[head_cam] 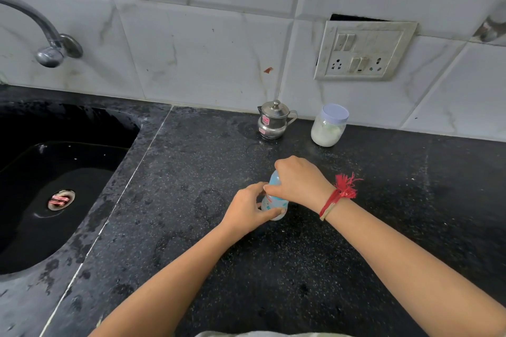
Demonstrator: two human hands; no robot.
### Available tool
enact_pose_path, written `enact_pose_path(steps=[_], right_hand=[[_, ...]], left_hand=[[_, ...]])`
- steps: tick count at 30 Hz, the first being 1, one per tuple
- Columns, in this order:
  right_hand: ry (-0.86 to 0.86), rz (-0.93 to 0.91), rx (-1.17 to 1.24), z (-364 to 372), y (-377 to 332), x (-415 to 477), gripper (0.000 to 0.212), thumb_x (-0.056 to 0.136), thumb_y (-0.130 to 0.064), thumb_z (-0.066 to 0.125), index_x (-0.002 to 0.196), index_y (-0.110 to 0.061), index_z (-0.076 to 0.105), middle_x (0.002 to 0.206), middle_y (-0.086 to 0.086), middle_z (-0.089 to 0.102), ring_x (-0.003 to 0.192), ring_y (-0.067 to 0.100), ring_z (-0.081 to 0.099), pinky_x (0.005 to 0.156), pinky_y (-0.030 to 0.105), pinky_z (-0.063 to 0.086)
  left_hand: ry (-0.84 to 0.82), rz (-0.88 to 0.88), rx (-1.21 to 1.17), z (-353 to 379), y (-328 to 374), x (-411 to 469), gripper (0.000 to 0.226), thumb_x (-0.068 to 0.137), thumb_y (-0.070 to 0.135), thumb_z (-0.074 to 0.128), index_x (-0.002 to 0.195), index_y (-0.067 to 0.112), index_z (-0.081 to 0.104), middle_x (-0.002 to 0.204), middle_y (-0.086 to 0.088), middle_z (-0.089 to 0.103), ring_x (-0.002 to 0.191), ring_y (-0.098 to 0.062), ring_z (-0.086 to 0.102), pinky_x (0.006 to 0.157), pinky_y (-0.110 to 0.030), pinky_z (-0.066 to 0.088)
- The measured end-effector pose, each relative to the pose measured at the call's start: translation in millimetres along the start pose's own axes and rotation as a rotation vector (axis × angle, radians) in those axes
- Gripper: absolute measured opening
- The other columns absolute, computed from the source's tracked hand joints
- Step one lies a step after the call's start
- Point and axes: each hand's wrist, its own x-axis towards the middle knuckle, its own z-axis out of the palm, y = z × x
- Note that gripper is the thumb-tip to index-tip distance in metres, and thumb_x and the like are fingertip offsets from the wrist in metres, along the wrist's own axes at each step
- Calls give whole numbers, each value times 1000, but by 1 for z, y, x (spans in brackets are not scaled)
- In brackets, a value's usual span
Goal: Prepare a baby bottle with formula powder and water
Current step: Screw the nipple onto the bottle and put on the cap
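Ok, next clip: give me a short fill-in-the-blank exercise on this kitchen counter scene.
The left hand grips the baby bottle low down; the right hand grips its ____.
The powder jar stands to the ____ of the steel pot.
The sink lies on the counter's ____ side.
The thread on the right wrist is ____.
Missing: top; right; left; red.

Black sink at left, steel tap above it, switchboard on tiled wall, speckled counter
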Motion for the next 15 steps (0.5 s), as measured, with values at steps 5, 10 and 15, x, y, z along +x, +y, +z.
enact_pose_path(steps=[5, 10, 15], right_hand=[[-34, 24, 38, 1, 1, -5, 66, 75, -67, 58, 112, -14, 45, 101, 7, 61, 94, 27, 60, 66, 33, 41], [-158, 69, 283, -7, 14, -13, 98, 70, -70, 61, 147, -31, 14, 133, 11, 53, 120, 29, 52, 92, 40, 45], [24, -54, 665, -3, 21, -40, 100, 68, -58, 72, 137, -62, 0, 119, -10, 62, 92, 8, 66, 89, 33, 52]], left_hand=[[12, -29, -25, 0, 4, -6, 51, 67, 45, 74, 113, 31, 58, 110, 9, 67, 104, -7, 63, 88, -39, 56], [-14, -20, -14, 1, 8, -16, 62, 67, 41, 77, 121, 26, 50, 112, 9, 65, 104, -8, 62, 88, -40, 54], [85, 22, -80, -14, 21, -27, 52, 72, 34, 77, 118, 25, 55, 101, 10, 70, 89, -4, 67, 78, -37, 56]])
